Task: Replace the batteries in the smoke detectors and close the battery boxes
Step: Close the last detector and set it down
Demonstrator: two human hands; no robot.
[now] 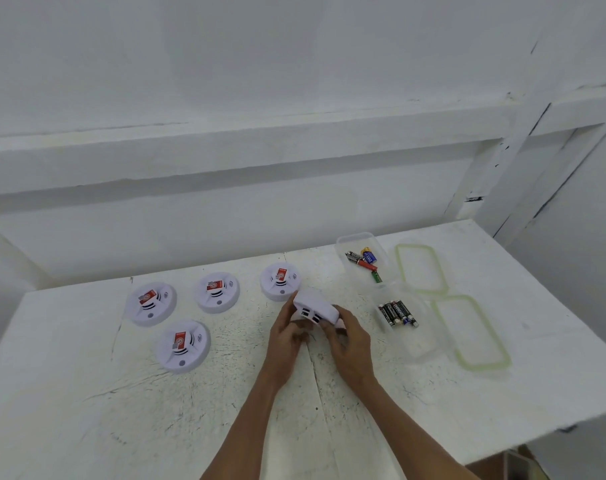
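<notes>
Left hand (287,332), right hand (346,344) holding smoke detector (315,306) — tilted, vents toward camera

Left smoke detectors (151,304) are white with red labels (148,295); the held smoke detector (315,304) is plain white. Dark crackle marks the white counter (86,393). Lids (467,330) have pale green rims.

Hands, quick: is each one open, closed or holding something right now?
Left hand: holding the smoke detector.
Right hand: holding the same smoke detector.
</notes>
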